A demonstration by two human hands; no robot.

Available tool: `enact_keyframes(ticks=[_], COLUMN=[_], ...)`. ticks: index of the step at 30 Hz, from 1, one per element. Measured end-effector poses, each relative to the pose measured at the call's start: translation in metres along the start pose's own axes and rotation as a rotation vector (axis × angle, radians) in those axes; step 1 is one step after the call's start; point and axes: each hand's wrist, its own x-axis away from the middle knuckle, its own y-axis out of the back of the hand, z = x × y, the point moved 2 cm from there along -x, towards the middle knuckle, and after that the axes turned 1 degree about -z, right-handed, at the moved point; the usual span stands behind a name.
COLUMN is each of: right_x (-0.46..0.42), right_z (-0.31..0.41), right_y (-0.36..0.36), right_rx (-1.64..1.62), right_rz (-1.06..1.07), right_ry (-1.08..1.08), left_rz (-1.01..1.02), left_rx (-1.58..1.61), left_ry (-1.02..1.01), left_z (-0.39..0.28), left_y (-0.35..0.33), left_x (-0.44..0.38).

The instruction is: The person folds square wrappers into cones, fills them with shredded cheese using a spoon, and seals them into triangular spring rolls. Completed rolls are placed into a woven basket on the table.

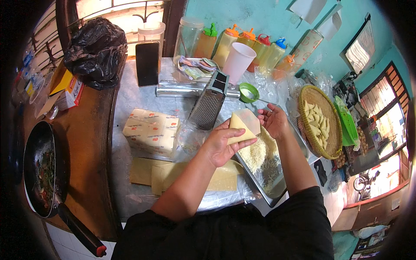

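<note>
My left hand (221,143) holds a pastry wrapper (240,131) folded into a triangular pocket, a thin pale flap standing up from it. My right hand (274,121) is just right of the flap, fingers apart and apparently holding nothing. Beneath both hands lies a metal tray (273,195) with a heap of grated cheese (255,157). Flat wrapper sheets (169,172) are stacked under my left forearm. Beyond the tray is a small green bowl (253,99) of white paste with a spoon in it. Folded triangular pastries (315,122) fill part of a round woven bamboo tray (332,130).
A box grater (208,104) leans by a foil-like roll (175,90); a wrapped cheese block (151,131) lies left. Behind stand a phone (147,65), a pink cup (239,60) and several sauce bottles (227,44). A frying pan (40,175) holds food on the wooden surface (87,156).
</note>
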Motion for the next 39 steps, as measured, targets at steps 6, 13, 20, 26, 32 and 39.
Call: enact_keyframes(ticks=[6,13,20,26,32,39], right_x=[-0.024,-0.018,0.001,0.029,0.112,0.173], right_z=[0.016,0.018,0.022,0.023,0.010,-0.019], right_y=[-0.028,-0.028,-0.001,0.001,0.002,-0.002], right_rx=[0.224,1.032,-0.148,-0.339,-0.329,-0.068], right_rz=[-0.157,-0.230,-0.226,-0.088,0.010,-0.042], right_ry=[0.290,0.854,0.405,0.390,0.449,0.692], left_rz=[-0.012,0.060,0.047,0.061,0.096,0.166], left_rx=[0.009,0.033,0.027,0.052,0.045,-0.121], left_ry=[0.012,0.020,0.008,-0.041,-0.067,0.028], left_z=[0.001,0.002,0.003,0.002,-0.001,0.003], left_y=[0.003,-0.001,0.001,0.008,0.005,-0.004], left_x=[-0.001,-0.001,-0.003,-0.007,-0.003,0.001])
